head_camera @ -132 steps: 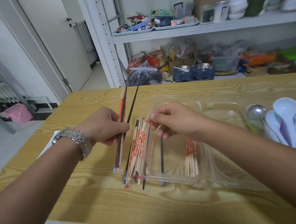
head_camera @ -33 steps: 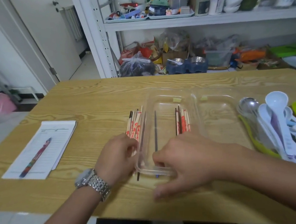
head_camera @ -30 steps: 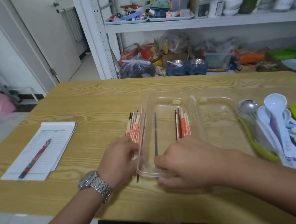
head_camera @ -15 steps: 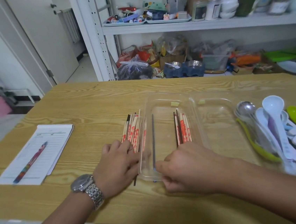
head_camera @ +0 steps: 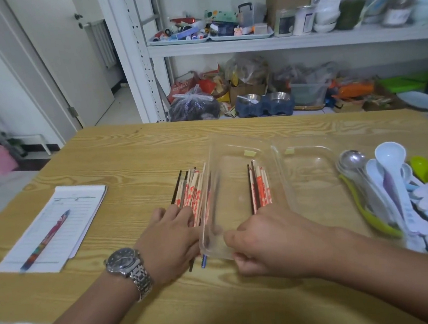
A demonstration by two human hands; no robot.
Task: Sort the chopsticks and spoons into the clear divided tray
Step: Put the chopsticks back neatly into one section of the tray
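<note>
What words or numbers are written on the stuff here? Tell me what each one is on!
Nothing here can be read for sure.
Notepad: printed top line, too small.
Chopsticks in the clear tray: red print, too blurred.
Red bag under the shelf: pale letters, too blurred.
White jar on the shelf: label, too blurred.
Watch: dial marks, too small.

Your table (head_camera: 127, 155) shows pale wood grain with a low sheen, and the clear tray (head_camera: 277, 155) on it is thin glossy plastic. The loose chopsticks (head_camera: 192, 191) look like matt pale wood with red print, a few dark and smooth. One metal spoon (head_camera: 351, 159) shines beside smooth plastic spoons (head_camera: 389, 154); your watch (head_camera: 125, 261) is polished metal, the notepad (head_camera: 79, 202) matt paper.
</note>
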